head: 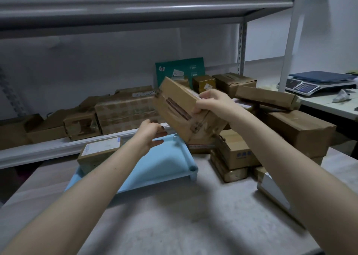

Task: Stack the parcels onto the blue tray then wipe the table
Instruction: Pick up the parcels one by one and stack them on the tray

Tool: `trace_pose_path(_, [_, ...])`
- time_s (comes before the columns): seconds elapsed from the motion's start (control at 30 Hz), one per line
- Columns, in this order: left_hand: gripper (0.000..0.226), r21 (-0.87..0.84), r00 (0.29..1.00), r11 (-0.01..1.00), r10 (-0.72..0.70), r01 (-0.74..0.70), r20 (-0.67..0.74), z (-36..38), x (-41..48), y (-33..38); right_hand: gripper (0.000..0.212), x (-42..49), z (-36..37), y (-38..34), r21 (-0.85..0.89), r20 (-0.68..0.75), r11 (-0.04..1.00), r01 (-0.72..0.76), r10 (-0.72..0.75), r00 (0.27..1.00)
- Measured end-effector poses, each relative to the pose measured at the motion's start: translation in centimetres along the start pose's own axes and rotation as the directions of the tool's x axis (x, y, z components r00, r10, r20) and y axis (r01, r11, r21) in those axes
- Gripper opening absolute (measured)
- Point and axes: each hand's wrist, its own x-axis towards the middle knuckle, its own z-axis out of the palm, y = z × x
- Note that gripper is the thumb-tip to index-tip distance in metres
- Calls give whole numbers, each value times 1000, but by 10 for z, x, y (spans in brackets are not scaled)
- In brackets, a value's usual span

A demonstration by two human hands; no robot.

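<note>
You have only one small parcel on the blue tray, your right hand grips a second box tipped in the air above it, your left hand is open and empty, and the pile beside the tray is not stacked yet, nor the table wiped

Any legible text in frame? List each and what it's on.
None legible.
green poster: white print, blurred.
parcel on the blue tray: white label, too small.
stacked carton: blue print, blurred.
held parcel: label edge, blurred.
scale: keypad marks, too small.
</note>
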Motion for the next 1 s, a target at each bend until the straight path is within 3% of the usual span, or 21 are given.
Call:
trace_pose_path(0.1, [25,-64,999,997,46,-45,15,-25,-9,1,30,-5,10,0,302,246,936,-179,105,964])
trace_pose_path(0.2, [23,-192,986,975,135,-115,96,-52,-23,-2,57,0,25,11,468,456,776,-423,198,868])
trace_pose_path(0.27, [26,-250,976,960,166,-128,137,-72,-31,-7,68,4,41,18,510,545,669,-541,236,805])
trace_pose_path(0.33, [28,-254,974,961,153,-107,169,-88,-34,-12,62,4,54,23,516,603,607,-604,243,760])
trace_pose_path(0.47, [68,-203,966,978,15,39,257,-117,-37,-26,62,5,76,40,496,711,515,-699,223,668])
trace_pose_path(0.53, [79,-210,957,974,-26,90,290,-130,-38,-34,67,5,87,43,474,753,517,-713,181,632])
trace_pose_path(0.7, [75,-239,981,966,-49,94,188,-138,-40,-39,75,9,111,45,504,770,506,-700,104,630])
trace_pose_path(0.83, [53,-284,993,951,-120,117,7,-140,-41,-32,57,20,130,48,595,646,463,-657,211,733])
trace_pose_path(1.0, [27,-385,981,917,-158,104,-113,-139,-47,-24,92,28,142,43,605,567,567,-560,188,802])
